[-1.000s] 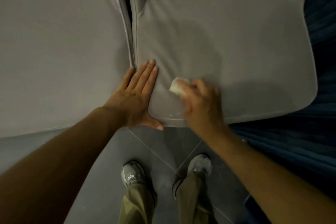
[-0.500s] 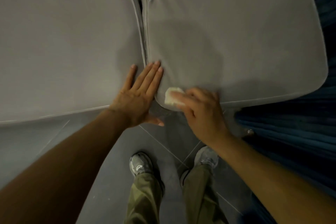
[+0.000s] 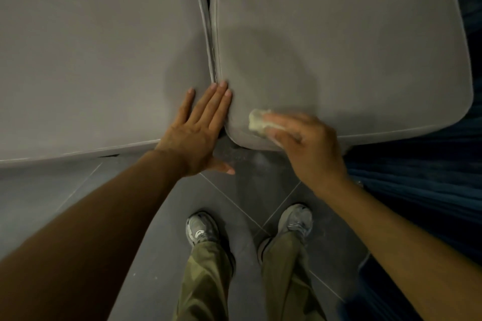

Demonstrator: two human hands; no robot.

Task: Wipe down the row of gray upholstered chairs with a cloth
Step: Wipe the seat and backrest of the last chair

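Two gray upholstered chair seats fill the upper view: the left seat and the right seat, with a narrow gap between them. My left hand lies flat with straight fingers at the front end of that gap, resting on the left seat's corner. My right hand grips a small pale cloth and presses it on the front left corner of the right seat. The right hand is blurred by motion. Most of the cloth is hidden under its fingers.
Gray floor tiles lie below the seat fronts, where my two gray shoes and olive trousers stand. A dark blue curtain or fabric runs along the right side of the right seat.
The view has shifted so the seats sit higher and further right. My right hand keeps rubbing the cloth at the right seat's front corner, while the left hand stays flat by the gap.
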